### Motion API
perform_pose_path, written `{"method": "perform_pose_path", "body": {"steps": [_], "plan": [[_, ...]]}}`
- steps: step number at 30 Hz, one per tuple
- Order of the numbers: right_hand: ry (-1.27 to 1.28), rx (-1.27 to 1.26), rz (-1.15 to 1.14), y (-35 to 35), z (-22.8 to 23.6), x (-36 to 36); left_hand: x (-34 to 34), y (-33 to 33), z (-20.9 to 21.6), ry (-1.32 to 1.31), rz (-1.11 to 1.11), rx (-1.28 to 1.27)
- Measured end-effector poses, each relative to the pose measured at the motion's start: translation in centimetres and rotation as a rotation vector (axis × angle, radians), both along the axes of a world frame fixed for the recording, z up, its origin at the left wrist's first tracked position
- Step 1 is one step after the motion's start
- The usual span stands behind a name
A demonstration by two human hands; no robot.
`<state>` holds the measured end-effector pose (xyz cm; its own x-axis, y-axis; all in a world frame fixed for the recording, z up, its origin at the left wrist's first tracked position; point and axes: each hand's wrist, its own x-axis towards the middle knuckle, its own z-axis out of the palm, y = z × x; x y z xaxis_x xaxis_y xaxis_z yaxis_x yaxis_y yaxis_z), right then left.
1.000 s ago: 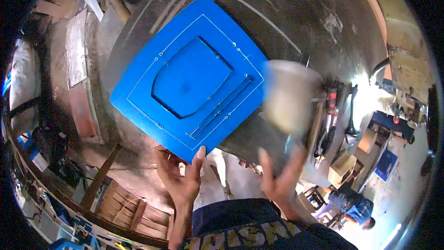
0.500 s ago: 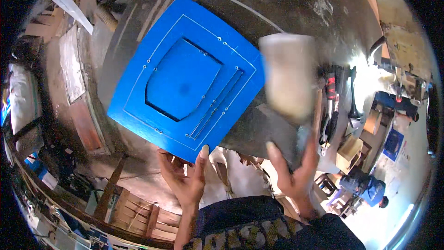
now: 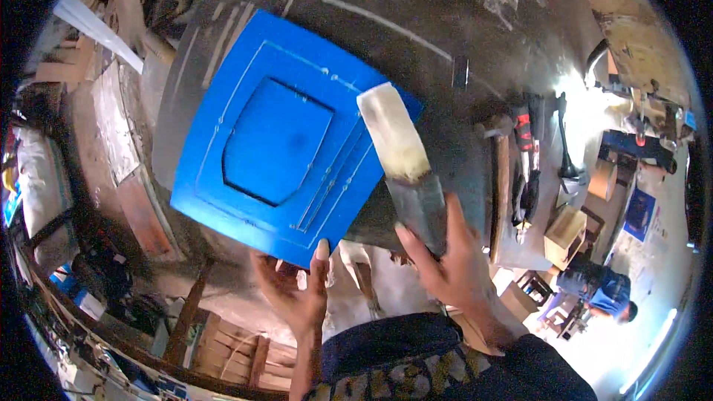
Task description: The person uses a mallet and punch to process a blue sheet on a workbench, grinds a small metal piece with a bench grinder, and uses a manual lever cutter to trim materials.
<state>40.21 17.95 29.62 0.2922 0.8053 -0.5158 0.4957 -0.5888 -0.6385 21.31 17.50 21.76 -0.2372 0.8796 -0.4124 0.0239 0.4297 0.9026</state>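
My left hand (image 3: pixel 297 293) grips the near edge of a flat blue board (image 3: pixel 278 141), thumb on top and fingers beneath. The board lies angled over the dark tabletop. Cut into it is a pocket-shaped outline, with a narrow double slot beside it; a pale line with small round marks runs around both. In my right hand (image 3: pixel 457 271) is a wide flat brush (image 3: pixel 394 134) with pale bristles and a dark handle. Its bristles lie over the board's right edge and hide part of it; whether they touch cannot be made out.
The dark tabletop (image 3: pixel 431 0) carries pale scuffs and streaks. A small black piece (image 3: pixel 461 72) lies on it, right of the board. Red-and-black tools (image 3: pixel 524 134) and a wooden box (image 3: pixel 566 229) are at the right. Further right, a person in blue (image 3: pixel 605 289) bends over.
The brush has swung left, from beside the board to over its right edge. The board has shifted slightly left. My left hand keeps its grip.
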Motion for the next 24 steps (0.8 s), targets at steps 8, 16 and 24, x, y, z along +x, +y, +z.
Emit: {"method": "perform_pose_path", "body": {"steps": [8, 16, 24], "plan": [[-0.656, 0.298, -0.087, 8.1, 0.7, 8.6, -0.7, -1.2, -1.6, -0.027, -0.024, 0.017], [-0.527, 0.713, 0.187, 10.9, -1.3, 8.4, -0.3, -2.7, -2.6, 0.01, 0.012, -0.099], [0.151, 0.571, 0.298, 9.1, -5.3, 3.8, 0.9, -3.0, -1.0, 0.067, 0.086, -0.28]]}}
